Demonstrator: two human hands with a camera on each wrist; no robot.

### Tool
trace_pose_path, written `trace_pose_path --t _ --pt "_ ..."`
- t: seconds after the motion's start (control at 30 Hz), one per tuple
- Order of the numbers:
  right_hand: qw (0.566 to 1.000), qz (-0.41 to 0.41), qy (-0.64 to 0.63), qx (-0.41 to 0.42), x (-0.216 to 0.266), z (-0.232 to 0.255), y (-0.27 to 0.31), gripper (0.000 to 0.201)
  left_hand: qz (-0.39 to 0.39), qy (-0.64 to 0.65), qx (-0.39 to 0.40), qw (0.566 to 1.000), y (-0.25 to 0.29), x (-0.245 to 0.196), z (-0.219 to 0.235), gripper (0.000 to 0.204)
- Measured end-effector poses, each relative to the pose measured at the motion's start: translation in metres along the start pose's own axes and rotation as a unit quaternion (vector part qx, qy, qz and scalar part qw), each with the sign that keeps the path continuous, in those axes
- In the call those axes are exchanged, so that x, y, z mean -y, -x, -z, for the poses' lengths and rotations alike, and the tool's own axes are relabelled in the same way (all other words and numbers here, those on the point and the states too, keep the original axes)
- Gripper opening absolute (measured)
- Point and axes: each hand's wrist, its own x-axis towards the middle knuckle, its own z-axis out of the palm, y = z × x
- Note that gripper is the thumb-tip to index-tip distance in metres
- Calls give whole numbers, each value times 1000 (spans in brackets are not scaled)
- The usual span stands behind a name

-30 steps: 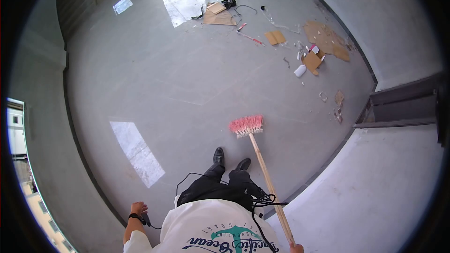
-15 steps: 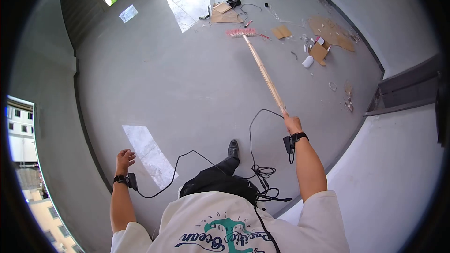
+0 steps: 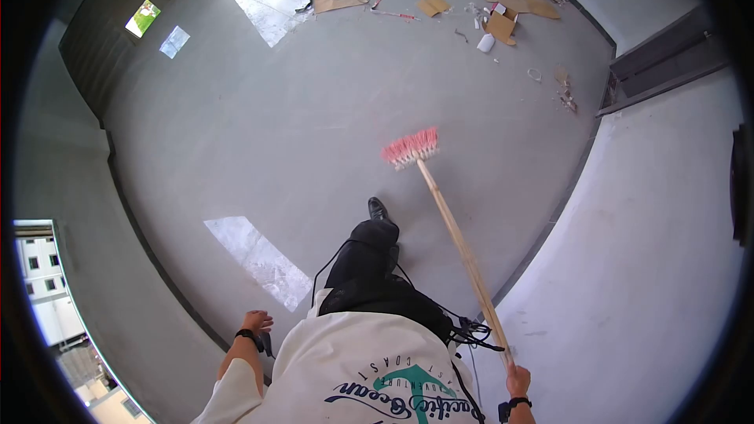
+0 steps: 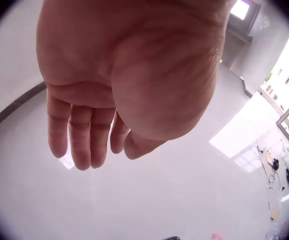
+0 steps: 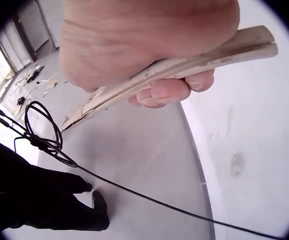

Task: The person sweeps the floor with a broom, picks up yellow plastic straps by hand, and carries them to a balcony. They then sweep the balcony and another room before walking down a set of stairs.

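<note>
A broom (image 3: 463,255) with a long wooden handle and pink-and-white bristles (image 3: 412,148) slants forward from the person's right side. Its bristles are over the grey floor, a little ahead of the front shoe. Near the upper end of the handle, the right hand (image 3: 517,381) grips the wood. The right wrist view shows fingers (image 5: 169,90) curled round the handle, whose end sticks out past the palm. At the left side hangs the left hand (image 3: 257,320), holding nothing. Its fingers (image 4: 79,135) are loosely bent in the left wrist view.
Cardboard pieces (image 3: 503,27), a white scrap (image 3: 486,42) and other litter lie ahead on the right. Farther off is a flat cardboard sheet (image 3: 342,0). Walls run along both sides. A looped black cable (image 5: 44,132) hangs by the person's waist.
The right hand pushed the broom far forward, then drew it back toward the body. The left hand swung forward and came back to the side. The litter appears higher in the head view.
</note>
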Motion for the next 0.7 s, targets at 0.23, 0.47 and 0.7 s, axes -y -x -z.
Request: trace_pose_path --t 0.23,0.47,0.7 --pt "984 -16 74 159 -85 -16 136 25 -70 7 -28 997 -15 -70 45 33" --pt "969 -158 65 176 123 -42 0 71 -132 -14 -62 989 -19 -129 126 35" --pt "981 -63 -128 134 515 -65 -273 75 -199 -58 -120 971 -22 -216 251 29"
